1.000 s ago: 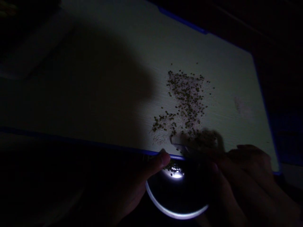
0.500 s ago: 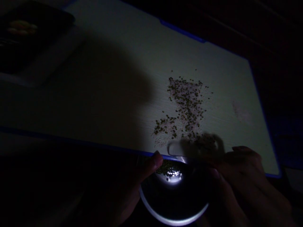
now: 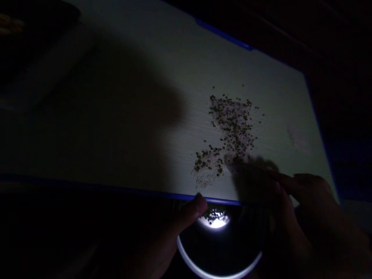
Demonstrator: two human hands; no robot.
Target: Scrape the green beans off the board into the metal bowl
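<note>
- The chopped green bits (image 3: 232, 128) lie scattered on the right half of the cutting board (image 3: 130, 97), in a loose patch that trails toward the board's near edge at about 6 o'clock
- The bits are small, dark green and irregular; a paler dusting shows under and around them, and a smaller clump sits apart at about 8 o'clock of the main patch
- A few bits already lie in the bowl (image 3: 221, 248), on its lit inner wall, just below the board's blue rim
- Your right hand (image 3: 293, 205) holds a flat scraping tool (image 3: 250, 174), blurred here; it looks like a blade, but the kind cannot be told. Its far end touches the near end of the patch
- The right fingers appear pressed together along the tool's handle; the exact grip is too dark to tell
- Keep the tool's edge flat on the board and draw it toward 6 o'clock in short strokes, so that bits do not skip sideways
- Your left hand (image 3: 174, 236) grips the bowl at its 10 o'clock, thumb over the rim; the other fingers are hidden in shadow
- Hold the bowl's rim tight under the board's edge, directly below the patch, leaving no gap
- Gather the clump at 8 o'clock inward before sweeping it off
</note>
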